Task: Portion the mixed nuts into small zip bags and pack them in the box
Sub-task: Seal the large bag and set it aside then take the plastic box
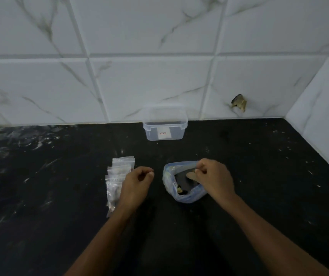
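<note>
Mixed nuts [180, 190] lie at the bottom of the blue-edged zip bag [168, 177], open on the black countertop [259, 176]; my right hand [213, 177] pinches its far rim. My left hand [136, 183] hovers loosely curled, gripping nothing, over the small zip bags [117, 172]. Behind them, the clear plastic box [164, 124] sits against the tiled wall [159, 76].

A black countertop [239, 176], streaked with pale smears, carries a clear lidless plastic box [164, 127] against the tiled wall, a fanned pile of small zip bags [117, 172], and an open blue-rimmed nut bag [169, 176].
</note>
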`<action>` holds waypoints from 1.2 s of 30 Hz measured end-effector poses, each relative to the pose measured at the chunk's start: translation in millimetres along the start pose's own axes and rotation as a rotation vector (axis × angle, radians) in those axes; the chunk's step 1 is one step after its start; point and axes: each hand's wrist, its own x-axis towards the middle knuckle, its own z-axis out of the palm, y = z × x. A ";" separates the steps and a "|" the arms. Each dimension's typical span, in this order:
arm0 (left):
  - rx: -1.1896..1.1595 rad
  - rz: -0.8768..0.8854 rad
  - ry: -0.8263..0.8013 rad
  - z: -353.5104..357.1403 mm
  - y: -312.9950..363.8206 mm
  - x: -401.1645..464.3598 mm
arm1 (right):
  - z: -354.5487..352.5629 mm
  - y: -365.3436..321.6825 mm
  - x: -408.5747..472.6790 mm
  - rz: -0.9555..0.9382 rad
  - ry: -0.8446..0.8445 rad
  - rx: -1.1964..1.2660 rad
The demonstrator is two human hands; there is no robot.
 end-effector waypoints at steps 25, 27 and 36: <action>-0.357 -0.316 -0.165 43.7 13.2 11.7 | -61.3 49.8 -27.0 0.365 -0.312 0.689; -0.422 -0.337 -0.170 41.7 13.1 10.6 | -65.2 53.9 -32.7 0.372 -0.430 0.741; -0.522 -0.379 -0.174 37.0 11.6 7.7 | -17.6 64.6 -52.2 0.446 -0.676 0.570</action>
